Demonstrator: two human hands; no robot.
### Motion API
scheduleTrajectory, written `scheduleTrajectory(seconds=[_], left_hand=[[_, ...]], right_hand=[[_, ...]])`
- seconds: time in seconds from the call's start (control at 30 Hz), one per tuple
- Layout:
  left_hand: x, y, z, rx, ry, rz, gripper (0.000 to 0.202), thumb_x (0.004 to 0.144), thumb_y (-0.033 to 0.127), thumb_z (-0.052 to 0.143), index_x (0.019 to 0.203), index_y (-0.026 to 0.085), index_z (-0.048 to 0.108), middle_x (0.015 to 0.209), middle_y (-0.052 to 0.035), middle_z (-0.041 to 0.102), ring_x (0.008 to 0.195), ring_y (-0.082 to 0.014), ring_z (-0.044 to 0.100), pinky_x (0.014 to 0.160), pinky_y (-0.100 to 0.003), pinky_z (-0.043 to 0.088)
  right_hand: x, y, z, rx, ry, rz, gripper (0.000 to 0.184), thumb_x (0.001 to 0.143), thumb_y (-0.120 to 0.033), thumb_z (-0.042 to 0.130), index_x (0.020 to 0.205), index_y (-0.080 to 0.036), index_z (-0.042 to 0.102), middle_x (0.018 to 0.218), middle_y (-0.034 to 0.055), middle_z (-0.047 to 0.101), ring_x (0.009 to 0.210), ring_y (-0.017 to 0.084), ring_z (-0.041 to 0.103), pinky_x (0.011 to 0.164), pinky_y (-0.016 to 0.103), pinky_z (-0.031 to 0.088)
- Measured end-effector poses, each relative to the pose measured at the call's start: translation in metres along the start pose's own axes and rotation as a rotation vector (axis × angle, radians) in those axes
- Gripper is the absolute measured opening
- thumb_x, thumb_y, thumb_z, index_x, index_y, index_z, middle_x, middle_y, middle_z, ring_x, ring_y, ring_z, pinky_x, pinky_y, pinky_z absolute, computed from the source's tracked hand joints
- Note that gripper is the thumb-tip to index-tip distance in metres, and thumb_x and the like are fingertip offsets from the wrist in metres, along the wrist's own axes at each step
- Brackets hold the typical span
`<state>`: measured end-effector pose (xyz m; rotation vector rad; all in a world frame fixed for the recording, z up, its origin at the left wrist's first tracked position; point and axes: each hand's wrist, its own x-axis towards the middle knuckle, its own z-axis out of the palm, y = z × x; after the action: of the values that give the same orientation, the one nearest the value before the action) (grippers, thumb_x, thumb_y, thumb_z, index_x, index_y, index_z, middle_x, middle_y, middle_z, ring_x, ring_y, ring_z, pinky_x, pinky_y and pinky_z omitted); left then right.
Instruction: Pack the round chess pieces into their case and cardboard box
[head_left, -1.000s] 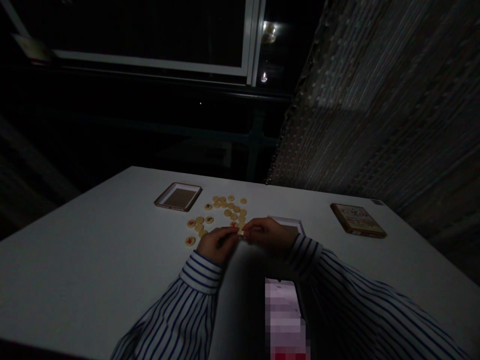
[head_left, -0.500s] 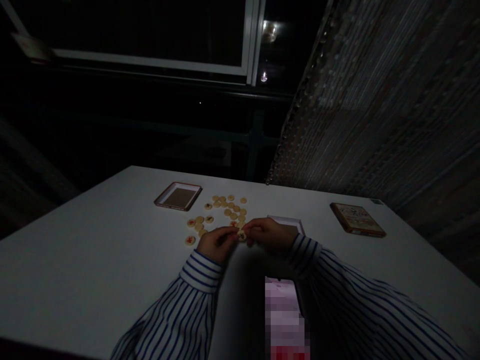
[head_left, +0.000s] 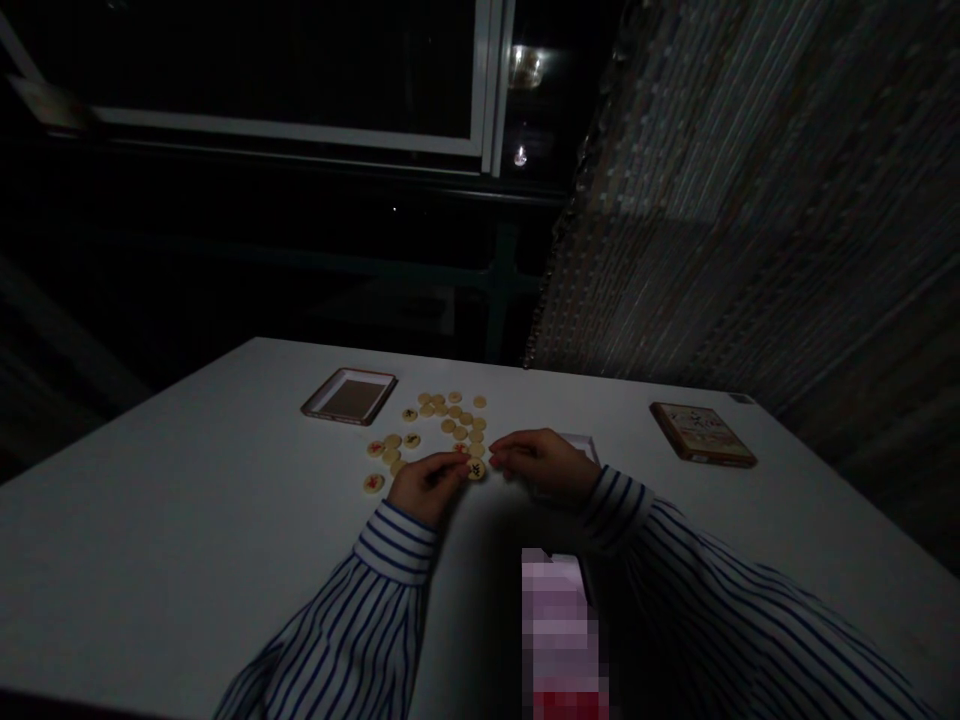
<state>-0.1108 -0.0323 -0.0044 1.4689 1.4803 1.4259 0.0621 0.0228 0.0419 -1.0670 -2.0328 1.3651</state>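
Observation:
My left hand (head_left: 426,488) pinches a round Chinese chess piece (head_left: 475,469) between thumb and fingertips, its black character turned up toward me. Just to the right of that piece is my right hand (head_left: 544,462), its thumb and forefinger slightly apart with nothing seen between them. Beyond both hands lie several more pale round pieces (head_left: 448,426), most of them with a blank side up. A few show characters, such as the red-marked piece (head_left: 373,483) left of my left hand and the black-marked piece (head_left: 412,440) farther back.
An open shallow box half (head_left: 311,410) lies at the back left of the white table (head_left: 187,520). Another shallow tray (head_left: 589,443) is partly hidden behind my right hand. A printed box (head_left: 705,433) lies at right, a pixelated phone-like screen (head_left: 562,630) in front. A bead curtain (head_left: 675,250) hangs beyond.
My right fingers have come off the chess piece and moved slightly right. The piece stays in my left hand. The whole view has shifted a little.

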Motion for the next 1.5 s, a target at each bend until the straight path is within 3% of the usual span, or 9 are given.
scheduleTrajectory(seconds=[0.37,0.7,0.93,1.1,1.3,1.5], left_hand=[[-0.002,0.014,0.011,-0.015,-0.021,0.025,0.022,0.064,0.031,0.06,0.079,0.017,0.068,0.082,-0.0047,0.069,0.082,-0.0184,0.062,0.079,-0.031,0.047],[0.008,0.035,0.024,0.036,-0.096,0.015,0.025,0.065,0.032,0.06,0.082,0.016,0.067,0.083,-0.0051,0.069,0.082,-0.0189,0.062,0.08,-0.032,0.047],[0.021,0.049,0.043,0.019,-0.038,0.028,0.023,0.068,0.03,0.058,0.083,0.016,0.067,0.084,-0.0053,0.069,0.083,-0.0184,0.061,0.08,-0.031,0.046],[0.028,0.049,0.057,0.02,-0.013,0.046,0.026,0.07,0.033,0.056,0.086,0.015,0.067,0.087,-0.0067,0.068,0.085,-0.0184,0.061,0.081,-0.032,0.045],[0.022,0.038,0.073,-0.054,-0.019,0.02,0.026,0.071,0.032,0.056,0.087,0.015,0.066,0.088,-0.0065,0.068,0.085,-0.0174,0.061,0.081,-0.03,0.046],[0.018,0.033,0.077,-0.042,-0.022,-0.02,0.021,0.069,0.029,0.058,0.082,0.017,0.068,0.083,-0.0043,0.069,0.08,-0.0167,0.062,0.076,-0.028,0.048]], right_hand=[[-0.02,-0.017,-0.021,-0.07,0.131,-0.022,0.027,0.073,-0.027,0.052,0.093,-0.011,0.06,0.074,0.005,0.064,0.068,0.014,0.057,0.062,0.026,0.043],[-0.028,0.003,-0.03,-0.049,0.127,-0.061,0.027,0.072,-0.031,0.054,0.09,-0.013,0.06,0.077,0.0042,0.063,0.069,0.013,0.057,0.062,0.025,0.044],[-0.027,0.013,-0.041,-0.135,0.191,-0.112,0.025,0.073,-0.031,0.053,0.091,-0.015,0.061,0.081,0.0039,0.064,0.074,0.014,0.058,0.066,0.025,0.045],[-0.026,0.015,-0.047,-0.143,0.234,-0.12,0.024,0.073,-0.03,0.053,0.09,-0.015,0.06,0.082,0.0047,0.064,0.075,0.015,0.058,0.068,0.026,0.045],[-0.026,0.022,-0.052,-0.162,0.249,-0.124,0.021,0.073,-0.029,0.053,0.086,-0.015,0.06,0.081,0.0039,0.064,0.075,0.014,0.059,0.068,0.026,0.046],[-0.021,0.03,-0.053,-0.17,0.214,-0.096,0.021,0.072,-0.03,0.054,0.087,-0.015,0.059,0.078,0.0034,0.064,0.072,0.014,0.059,0.065,0.026,0.047]])
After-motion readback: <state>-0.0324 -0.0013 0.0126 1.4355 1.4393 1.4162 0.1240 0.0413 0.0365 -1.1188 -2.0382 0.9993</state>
